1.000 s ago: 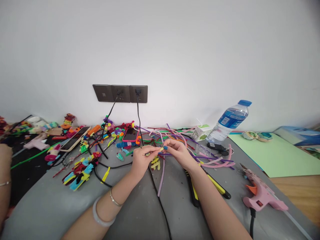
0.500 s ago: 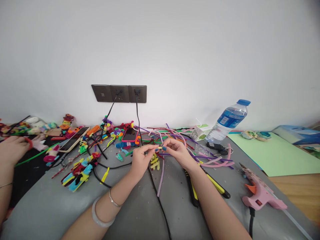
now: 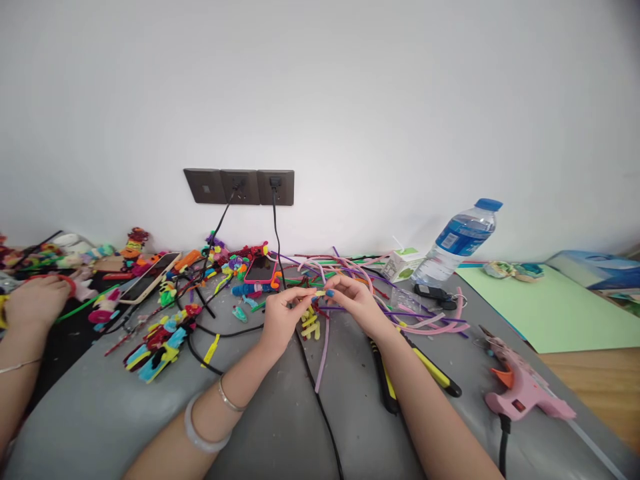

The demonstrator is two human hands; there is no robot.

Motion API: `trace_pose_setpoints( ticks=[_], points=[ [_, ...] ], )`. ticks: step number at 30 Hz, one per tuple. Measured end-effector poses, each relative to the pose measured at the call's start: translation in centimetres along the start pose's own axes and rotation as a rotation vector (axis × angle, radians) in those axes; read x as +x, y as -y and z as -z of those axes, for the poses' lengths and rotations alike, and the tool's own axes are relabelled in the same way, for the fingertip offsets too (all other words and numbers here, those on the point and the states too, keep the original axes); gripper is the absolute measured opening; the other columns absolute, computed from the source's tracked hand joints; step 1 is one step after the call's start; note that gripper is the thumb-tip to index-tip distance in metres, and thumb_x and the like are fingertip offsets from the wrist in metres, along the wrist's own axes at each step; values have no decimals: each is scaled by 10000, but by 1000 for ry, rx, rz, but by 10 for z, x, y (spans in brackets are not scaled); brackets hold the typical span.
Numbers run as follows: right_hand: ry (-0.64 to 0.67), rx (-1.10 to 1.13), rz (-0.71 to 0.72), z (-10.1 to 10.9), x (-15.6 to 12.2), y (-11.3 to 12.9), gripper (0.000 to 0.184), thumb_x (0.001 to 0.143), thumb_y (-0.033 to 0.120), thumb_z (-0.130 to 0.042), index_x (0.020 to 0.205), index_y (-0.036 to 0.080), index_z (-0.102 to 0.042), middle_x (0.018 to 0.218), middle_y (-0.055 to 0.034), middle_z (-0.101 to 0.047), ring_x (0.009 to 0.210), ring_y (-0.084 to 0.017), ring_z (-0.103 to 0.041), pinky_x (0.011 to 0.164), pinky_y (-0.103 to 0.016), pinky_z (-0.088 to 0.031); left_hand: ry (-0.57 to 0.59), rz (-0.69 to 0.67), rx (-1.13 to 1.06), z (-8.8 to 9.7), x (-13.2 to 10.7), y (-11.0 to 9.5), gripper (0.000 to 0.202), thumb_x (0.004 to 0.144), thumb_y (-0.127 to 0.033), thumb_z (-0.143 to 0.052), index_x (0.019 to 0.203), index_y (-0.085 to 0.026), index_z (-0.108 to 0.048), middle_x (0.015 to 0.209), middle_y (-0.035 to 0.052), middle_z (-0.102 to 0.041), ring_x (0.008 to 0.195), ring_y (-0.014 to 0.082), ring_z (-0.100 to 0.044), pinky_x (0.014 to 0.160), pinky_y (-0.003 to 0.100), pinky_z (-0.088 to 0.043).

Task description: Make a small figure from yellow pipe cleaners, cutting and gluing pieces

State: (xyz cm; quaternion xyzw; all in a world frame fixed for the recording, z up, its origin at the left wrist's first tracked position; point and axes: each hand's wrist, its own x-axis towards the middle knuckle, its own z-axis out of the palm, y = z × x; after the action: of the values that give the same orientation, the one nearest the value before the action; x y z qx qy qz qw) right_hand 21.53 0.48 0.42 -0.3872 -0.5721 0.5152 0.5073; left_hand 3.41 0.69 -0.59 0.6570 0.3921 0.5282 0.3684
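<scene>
My left hand (image 3: 281, 323) pinches one end of a short yellow piece of pipe cleaner (image 3: 320, 293). Thumb and fingers of my right hand (image 3: 357, 307) are closed at its other end, so the piece spans the gap between both fingertips. Just beneath, on the grey table, lie several bent yellow pipe-cleaner pieces (image 3: 311, 325). A lilac pipe cleaner (image 3: 323, 360) runs toward me beside them. Pliers with black-and-yellow handles (image 3: 437, 373) lie partly under my right forearm.
A co-worker's hand (image 3: 37, 303) is at far left by red-handled scissors (image 3: 67, 283). Pipe-cleaner figures (image 3: 157, 347), a phone (image 3: 261, 269) and black cables (image 3: 325, 423) crowd the left and middle. Right are a tilted water bottle (image 3: 460, 240), keys (image 3: 433, 293) and a pink glue gun (image 3: 523, 393).
My fingertips have shifted slightly, and more of the yellow piece shows between them. The co-worker's hand at the left has moved a little to the right.
</scene>
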Motion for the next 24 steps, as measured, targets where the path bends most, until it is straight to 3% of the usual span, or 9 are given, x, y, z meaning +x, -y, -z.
trace_pose_setpoints(
  ticks=[11,16,24],
  points=[
    [22,-45,6,1,0,1,288,775,476,-724,794,196,-658,760,-24,-635,686,-154,-570,672,-290,-501,32,73,-119,-1,1,-2,111,790,-264,-677,785,-154,-695,777,55,-742,681,153,-667,608,232,-508],
    [39,-9,-6,0,-2,3,299,775,481,-724,790,192,-650,748,-22,-639,687,-154,-575,685,-291,-496,115,119,-176,4,4,-3,167,783,-307,-681,769,-143,-707,728,58,-732,643,154,-657,595,240,-512],
    [42,-5,-9,1,-2,1,301,782,486,-715,789,194,-640,729,-13,-622,658,-145,-553,657,-279,-464,155,79,-124,4,5,-6,157,789,-288,-671,856,-148,-701,820,71,-738,728,165,-675,622,236,-520]
  ],
)
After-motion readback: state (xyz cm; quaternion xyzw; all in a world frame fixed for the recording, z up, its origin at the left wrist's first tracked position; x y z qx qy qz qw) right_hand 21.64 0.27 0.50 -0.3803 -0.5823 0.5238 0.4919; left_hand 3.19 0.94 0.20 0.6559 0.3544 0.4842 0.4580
